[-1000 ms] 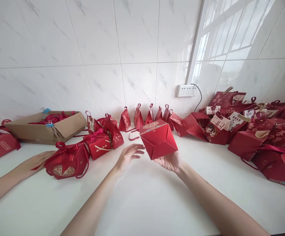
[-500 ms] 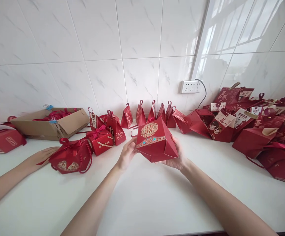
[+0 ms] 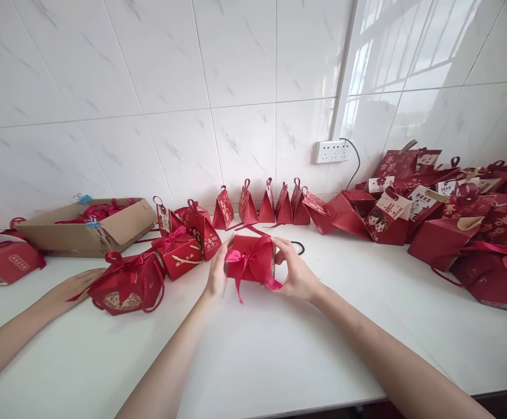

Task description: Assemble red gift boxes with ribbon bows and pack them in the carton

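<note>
Between my two hands is a red gift box (image 3: 256,266) with a pink ribbon bow (image 3: 245,258) on the side facing me. My left hand (image 3: 218,270) grips its left side. Around its right side the fingers of my right hand (image 3: 295,270) are curled, close to a loose ribbon end. A dark cord loop shows just behind my right hand. To the left stands another red gift box (image 3: 127,285) with a bow and rope handles, and a smaller red box (image 3: 178,256) with a pink bow sits behind it.
Another person's hand (image 3: 74,286) rests at the left box. A cardboard box (image 3: 74,233) holds red ribbon-like items. Several triangular red boxes (image 3: 248,206) line the wall below a power strip (image 3: 332,152). More red boxes (image 3: 445,244) are piled at the right.
The gift box has been lowered and turned, so its bow faces me instead of the gold-patterned side. Both my hands stay on it. The other person's hand has barely moved.
</note>
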Demonstrator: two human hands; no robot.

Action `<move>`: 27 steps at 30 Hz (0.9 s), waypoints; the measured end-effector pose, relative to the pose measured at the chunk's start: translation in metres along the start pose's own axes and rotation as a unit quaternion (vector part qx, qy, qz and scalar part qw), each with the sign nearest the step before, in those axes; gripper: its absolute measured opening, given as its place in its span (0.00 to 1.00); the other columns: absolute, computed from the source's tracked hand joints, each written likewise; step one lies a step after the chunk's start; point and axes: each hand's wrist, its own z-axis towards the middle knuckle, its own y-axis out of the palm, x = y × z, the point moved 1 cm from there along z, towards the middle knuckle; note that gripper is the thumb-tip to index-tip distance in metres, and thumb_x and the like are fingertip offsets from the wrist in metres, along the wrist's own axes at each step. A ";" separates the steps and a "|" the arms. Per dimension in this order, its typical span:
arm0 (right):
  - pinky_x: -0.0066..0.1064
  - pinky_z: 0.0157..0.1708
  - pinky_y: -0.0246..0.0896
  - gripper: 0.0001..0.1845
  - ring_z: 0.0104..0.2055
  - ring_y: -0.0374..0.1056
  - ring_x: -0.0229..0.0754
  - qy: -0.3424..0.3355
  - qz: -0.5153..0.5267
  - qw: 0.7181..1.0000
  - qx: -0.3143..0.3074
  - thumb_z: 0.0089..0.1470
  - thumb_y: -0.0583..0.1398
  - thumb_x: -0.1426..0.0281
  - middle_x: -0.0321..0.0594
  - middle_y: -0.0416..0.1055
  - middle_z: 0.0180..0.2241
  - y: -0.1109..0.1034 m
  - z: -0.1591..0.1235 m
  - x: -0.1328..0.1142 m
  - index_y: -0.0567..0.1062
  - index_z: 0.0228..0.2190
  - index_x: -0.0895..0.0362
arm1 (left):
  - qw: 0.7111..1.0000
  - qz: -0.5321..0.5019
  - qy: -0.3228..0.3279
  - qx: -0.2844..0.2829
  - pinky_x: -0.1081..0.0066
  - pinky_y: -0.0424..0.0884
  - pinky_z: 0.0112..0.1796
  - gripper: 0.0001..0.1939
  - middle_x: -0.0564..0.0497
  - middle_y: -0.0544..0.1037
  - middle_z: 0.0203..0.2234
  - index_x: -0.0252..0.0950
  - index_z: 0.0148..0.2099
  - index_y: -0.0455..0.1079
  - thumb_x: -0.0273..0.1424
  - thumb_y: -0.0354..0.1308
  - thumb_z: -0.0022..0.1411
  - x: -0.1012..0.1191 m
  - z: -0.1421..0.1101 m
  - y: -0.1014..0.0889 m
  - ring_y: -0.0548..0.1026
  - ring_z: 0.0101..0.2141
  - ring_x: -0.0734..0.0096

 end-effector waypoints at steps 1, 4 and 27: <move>0.45 0.41 0.68 0.47 0.48 0.63 0.51 -0.017 -0.014 1.000 0.013 0.45 0.65 0.66 0.52 0.52 0.57 0.000 0.000 0.001 0.48 0.60 0.46 | 1.000 -0.016 0.005 0.003 0.63 0.63 0.54 0.28 0.48 0.73 0.50 0.41 0.50 0.70 0.54 0.53 0.56 0.001 0.000 0.000 0.63 0.57 0.58; 0.45 0.40 0.68 0.48 0.46 0.65 0.49 -0.034 -0.045 0.997 0.048 0.48 0.63 0.67 0.51 0.49 0.59 -0.003 -0.001 0.005 0.41 0.62 0.43 | 0.998 -0.028 0.052 0.024 0.65 0.68 0.47 0.27 0.48 0.74 0.47 0.40 0.45 0.71 0.55 0.55 0.53 0.008 -0.001 0.000 0.68 0.52 0.58; 0.49 0.49 0.62 0.26 0.46 0.64 0.45 0.176 0.190 0.966 -0.029 0.54 0.54 0.60 0.44 0.53 0.60 -0.012 0.002 -0.003 0.59 0.55 0.48 | 0.966 0.232 0.109 0.042 0.71 0.67 0.34 0.08 0.50 0.74 0.30 0.36 0.34 0.70 0.35 0.58 0.54 0.011 -0.008 0.009 0.71 0.31 0.70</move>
